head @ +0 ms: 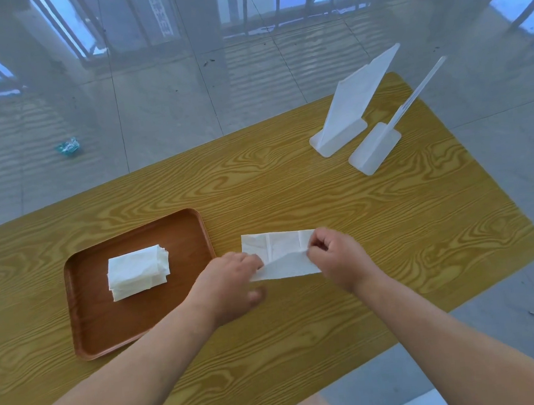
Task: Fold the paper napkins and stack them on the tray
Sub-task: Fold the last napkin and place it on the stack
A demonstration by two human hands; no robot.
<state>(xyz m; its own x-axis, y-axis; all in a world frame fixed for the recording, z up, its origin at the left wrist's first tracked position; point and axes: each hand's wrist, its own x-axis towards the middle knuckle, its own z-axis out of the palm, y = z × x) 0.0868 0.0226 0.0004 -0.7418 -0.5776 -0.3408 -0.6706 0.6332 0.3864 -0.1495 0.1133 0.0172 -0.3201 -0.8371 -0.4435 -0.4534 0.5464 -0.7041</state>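
A white paper napkin (280, 254) lies partly folded on the wooden table (324, 203), its near edge lifted off the surface. My left hand (230, 283) pinches the napkin's left near corner. At its right end, my right hand (335, 256) pinches the edge between thumb and fingers. To the left sits a brown tray (85, 321). A stack of folded white napkins (138, 275) rests in the tray's middle.
Two white plastic napkin-holder pieces stand at the table's far right, the wider one (345, 118) holding a sheet upright and the other (375, 147) thin-bladed. A crumpled teal wrapper (68, 147) lies on the tiled floor beyond the table.
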